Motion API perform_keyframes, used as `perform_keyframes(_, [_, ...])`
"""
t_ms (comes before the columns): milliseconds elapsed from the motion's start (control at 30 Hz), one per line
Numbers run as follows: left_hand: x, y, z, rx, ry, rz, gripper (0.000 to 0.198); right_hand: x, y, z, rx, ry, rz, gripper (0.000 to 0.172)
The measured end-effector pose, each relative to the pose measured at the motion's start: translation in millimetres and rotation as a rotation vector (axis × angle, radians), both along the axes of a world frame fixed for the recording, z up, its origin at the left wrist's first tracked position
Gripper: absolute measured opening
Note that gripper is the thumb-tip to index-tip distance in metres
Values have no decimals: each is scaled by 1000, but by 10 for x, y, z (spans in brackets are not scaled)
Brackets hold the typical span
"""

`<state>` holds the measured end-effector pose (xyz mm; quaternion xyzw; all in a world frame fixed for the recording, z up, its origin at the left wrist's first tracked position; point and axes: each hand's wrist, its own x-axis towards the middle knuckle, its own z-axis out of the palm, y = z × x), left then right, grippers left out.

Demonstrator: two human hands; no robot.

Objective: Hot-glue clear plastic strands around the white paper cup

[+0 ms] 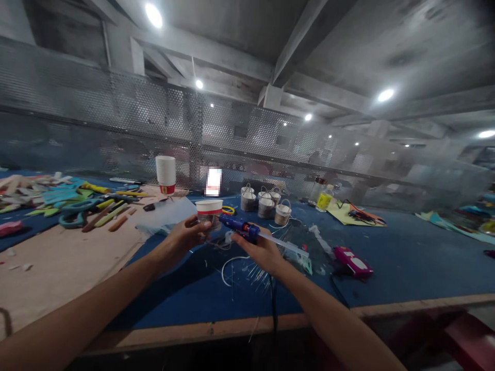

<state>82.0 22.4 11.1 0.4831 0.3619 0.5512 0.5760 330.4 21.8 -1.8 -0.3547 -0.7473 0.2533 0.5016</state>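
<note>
In the head view, my left hand [190, 233] is closed around a paper cup [209, 207] with a white rim and a red band, held upright above the blue tabletop. My right hand [263, 249] grips a blue glue gun [237, 226]; a long clear glue stick [284, 243] juts from its back end. The gun's tip points left and sits right by the cup's side; whether it touches I cannot tell. White cord [228, 273] and thin glue strands [258, 274] lie on the table below my hands.
Several small handled baskets [266, 205] stand behind my hands. A stack of paper cups [166, 172] is at the back left, near scissors [75, 211] and markers [110, 214]. To the right are a yellow-labelled bottle [325, 198] and a magenta box [352, 262]. A mesh partition [240, 139] runs behind.
</note>
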Motion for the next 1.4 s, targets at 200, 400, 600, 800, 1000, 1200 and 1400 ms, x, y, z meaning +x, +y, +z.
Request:
perform_keyframes(200, [40, -18, 39, 7, 4, 21, 45, 13, -20, 22, 38, -22, 12, 40])
perform_keyframes(400, [29, 3, 12, -3, 9, 27, 48, 24, -38, 36, 46, -52, -3, 40])
perform_keyframes(600, [44, -9, 38, -8, 30, 47, 46, 34, -89, 86, 62, -90, -12, 41])
perform_keyframes(800, [32, 3, 30, -9, 21, 48, 50, 50, -119, 131, 113, -154, -38, 40])
perform_keyframes(1000, [42, -48, 65, -11, 20, 47, 47, 64, -110, 131, 175, -207, -56, 41])
perform_keyframes(1200, [41, -41, 49, -15, 33, 54, 47, 60, -111, 112, 211, -225, -85, 39])
perform_keyframes(1400, [12, -1, 13, -4, 28, 25, 44, 64, -94, 98, 209, -230, -84, 39])
